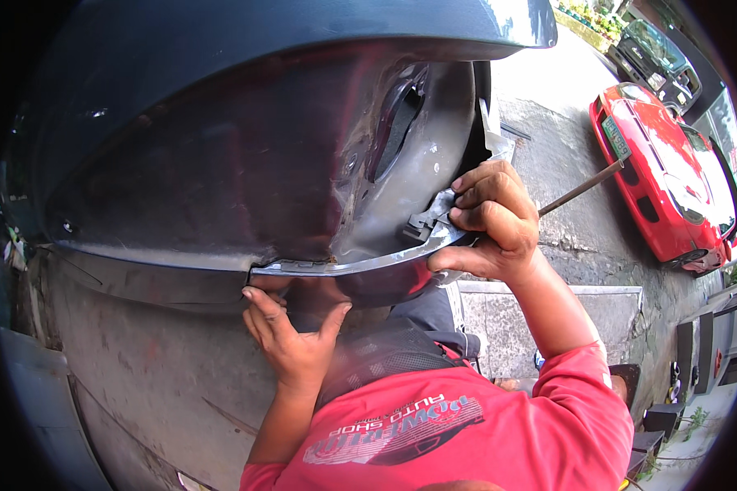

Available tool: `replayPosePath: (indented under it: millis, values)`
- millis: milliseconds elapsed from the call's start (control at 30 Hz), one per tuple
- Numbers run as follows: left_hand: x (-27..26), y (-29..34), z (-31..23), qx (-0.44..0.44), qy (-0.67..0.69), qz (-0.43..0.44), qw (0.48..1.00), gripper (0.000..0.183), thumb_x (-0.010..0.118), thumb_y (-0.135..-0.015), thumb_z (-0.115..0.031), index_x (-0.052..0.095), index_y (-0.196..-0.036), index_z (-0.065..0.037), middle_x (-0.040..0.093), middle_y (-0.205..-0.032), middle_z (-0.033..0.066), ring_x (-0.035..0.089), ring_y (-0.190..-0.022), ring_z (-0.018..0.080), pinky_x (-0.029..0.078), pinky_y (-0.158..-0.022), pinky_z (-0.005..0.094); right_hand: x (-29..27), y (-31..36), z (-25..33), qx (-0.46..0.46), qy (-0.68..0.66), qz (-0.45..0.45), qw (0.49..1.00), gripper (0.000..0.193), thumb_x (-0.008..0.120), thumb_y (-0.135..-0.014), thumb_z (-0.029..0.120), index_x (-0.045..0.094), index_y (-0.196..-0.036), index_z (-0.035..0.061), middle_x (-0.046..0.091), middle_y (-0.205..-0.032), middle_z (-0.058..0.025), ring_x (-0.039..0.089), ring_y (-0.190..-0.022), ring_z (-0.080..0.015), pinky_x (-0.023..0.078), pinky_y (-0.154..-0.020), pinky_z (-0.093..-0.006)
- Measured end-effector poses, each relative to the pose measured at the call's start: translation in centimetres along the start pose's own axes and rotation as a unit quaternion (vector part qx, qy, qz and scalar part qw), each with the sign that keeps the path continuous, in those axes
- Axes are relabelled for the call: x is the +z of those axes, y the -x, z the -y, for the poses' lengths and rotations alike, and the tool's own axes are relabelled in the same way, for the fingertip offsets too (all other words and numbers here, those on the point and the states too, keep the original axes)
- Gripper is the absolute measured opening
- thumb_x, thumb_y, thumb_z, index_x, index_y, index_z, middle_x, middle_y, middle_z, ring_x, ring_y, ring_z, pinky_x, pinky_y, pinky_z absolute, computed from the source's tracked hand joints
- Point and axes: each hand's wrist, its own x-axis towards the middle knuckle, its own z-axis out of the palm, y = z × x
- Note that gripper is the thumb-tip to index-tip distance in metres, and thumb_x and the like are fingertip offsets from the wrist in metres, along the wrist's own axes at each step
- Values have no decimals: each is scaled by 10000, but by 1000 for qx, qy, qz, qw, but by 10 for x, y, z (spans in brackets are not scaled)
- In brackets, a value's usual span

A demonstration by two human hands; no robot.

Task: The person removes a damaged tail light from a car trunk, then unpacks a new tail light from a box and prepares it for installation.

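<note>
My right hand (497, 221) grips the right end of a narrow, curved car panel (360, 266). Its thumb lies below the edge and its fingers are over the top. Beside those fingers, a grey plastic bracket (422, 224) sits on the panel. My left hand (291, 334) is at the panel's left end, index fingertip against the outer face near a seam, thumb spread apart. Behind the panel is the dark car body (213, 172), with bare metal and an elongated opening (397, 135) at its right. My palms and the panel's underside are partly hidden.
A dark raised body part (287, 33) overhangs the work from above. To the right, a thin rod (581, 188) juts out past my right hand. A red car (667, 168) and a dark vehicle (655, 61) stand farther off on the concrete.
</note>
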Motion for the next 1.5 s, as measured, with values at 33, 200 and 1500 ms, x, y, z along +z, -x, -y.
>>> replayPosePath:
  millis: [33, 200, 1500]
  values:
    - [0, 0, 0, 1, 4, -3, 1000, 1466, 988, -718, -553, 133, -1694, 128, 584, -1108, 166, 553, -965, 307, 475, -786, 423, 1, 0, 3, 3, 9, -2, 1000, 576, 984, -663, 505, 651, -774, 48, 617, -840, -78, 667, -853, -286, 546, -728, -387]
    - [-1, -1, 1, 6, 3, -7, 1000, 1450, 989, -722, -539, 143, -1691, 130, 592, -1096, 174, 557, -948, 323, 476, -799, 443, 4, 4, 13, 36, 28, -13, 999, 594, 972, -661, 527, 664, -811, 42, 629, -855, -77, 658, -855, -296, 555, -786, -421]
    - [-20, -53, -55, 388, 449, -44, 804, 361, 715, -807, -201, 763, -1103, 1, 660, -909, 29, 671, -841, 170, 574, -754, 324, 26, 12, 37, 121, 144, 48, 981, 837, 583, -969, 790, 704, -1194, -7, 685, -1197, -187, 647, -1214, -384, 330, -1236, -640]
